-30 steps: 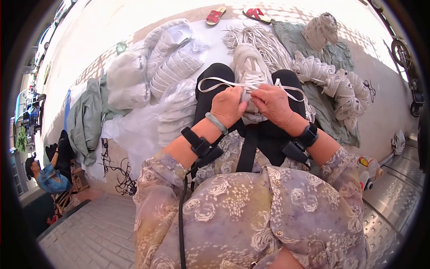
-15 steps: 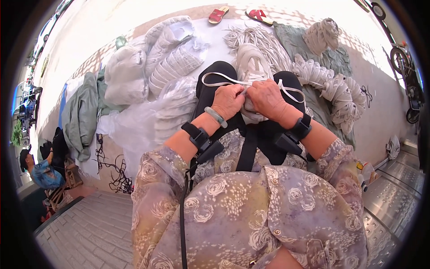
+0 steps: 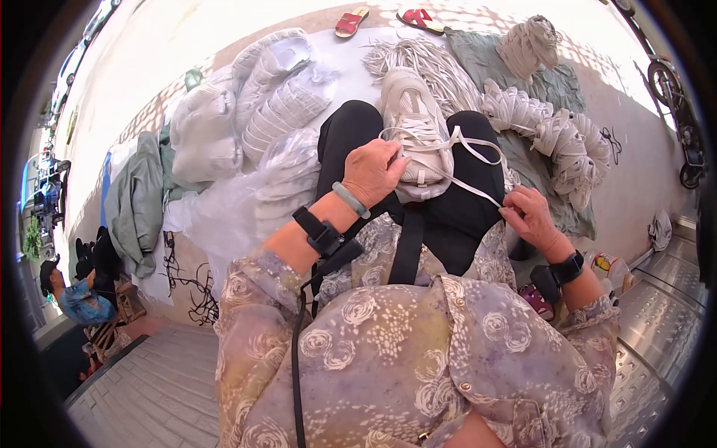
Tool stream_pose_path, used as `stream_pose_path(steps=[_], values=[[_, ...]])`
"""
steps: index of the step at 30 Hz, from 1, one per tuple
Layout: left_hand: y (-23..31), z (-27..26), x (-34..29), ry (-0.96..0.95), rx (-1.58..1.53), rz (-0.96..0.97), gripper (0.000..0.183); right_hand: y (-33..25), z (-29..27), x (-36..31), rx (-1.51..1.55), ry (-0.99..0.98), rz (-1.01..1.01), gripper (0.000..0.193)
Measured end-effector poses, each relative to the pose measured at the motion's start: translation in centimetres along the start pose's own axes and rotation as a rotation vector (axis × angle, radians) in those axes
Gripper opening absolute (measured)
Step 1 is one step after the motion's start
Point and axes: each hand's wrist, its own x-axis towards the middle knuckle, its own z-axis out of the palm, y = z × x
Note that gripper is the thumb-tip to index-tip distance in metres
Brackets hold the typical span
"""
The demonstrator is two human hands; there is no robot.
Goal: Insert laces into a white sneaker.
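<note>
A person's right hand pinches a white lace running from a pale shoe propped between 2 black-clad knees. The left hand curls at the shoe's left side, its exact grip hidden. Loose laces and 2 red sandals lie beyond.

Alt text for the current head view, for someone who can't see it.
A pale shoe sits between the knees, its lace pinched in the right hand, the left hand at the shoe's edge. Loose laces lie beyond.
</note>
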Motion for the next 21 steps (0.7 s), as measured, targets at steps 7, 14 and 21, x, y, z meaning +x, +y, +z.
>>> stream_pose_path(steps=[7,14,21], values=[[2.7,2.0,2.4,-0.209,0.182,0.252,0.014,-2.3,3.8,7.6,0.019,0.284,-0.184,0.015],[3.6,3.8,4.5,-0.277,0.303,-0.129,0.017,-2.4,5.7,10.4,-0.074,0.263,-0.117,0.021],[2.0,5.6,3.1,-0.189,0.153,-0.299,0.017,-2.0,8.2,9.6,0.12,0.266,-0.023,0.014]])
